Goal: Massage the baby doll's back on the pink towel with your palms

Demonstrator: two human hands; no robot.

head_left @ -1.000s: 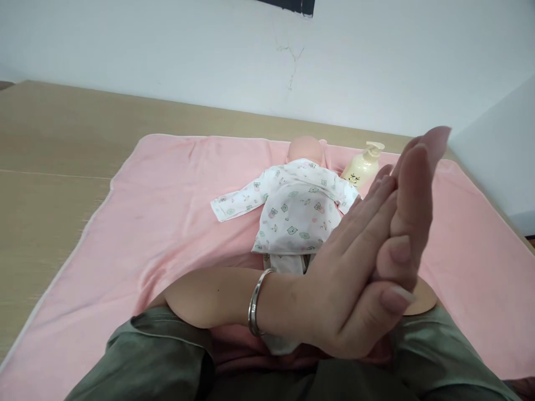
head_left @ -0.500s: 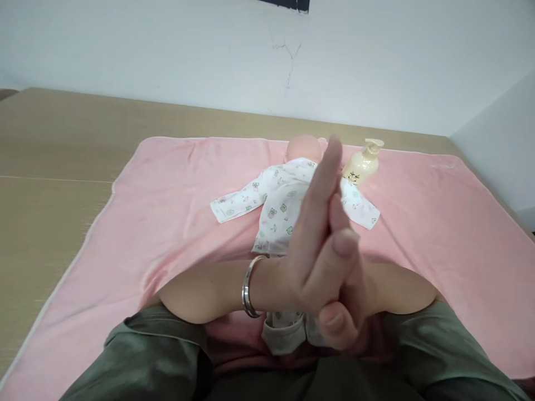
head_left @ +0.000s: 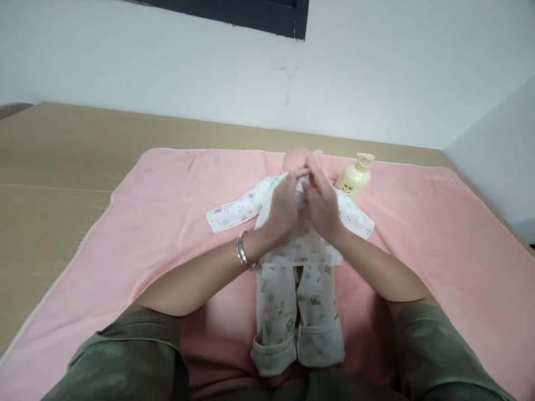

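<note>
Tenting our left hand point(head_left: 283, 209) and right hand point(head_left: 325, 205) over the doll point(head_left: 307, 250), fingers close together, we presumably have the blanket point(head_left: 179, 195) as padding

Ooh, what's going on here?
A person holds their left hand and right hand close together over a doll in a white printed top. I can't tell whether the hands touch the top. The doll lies on a pink blanket, sleeves spread out. A cream pump bottle is beside it, with neither hand on it.
</note>
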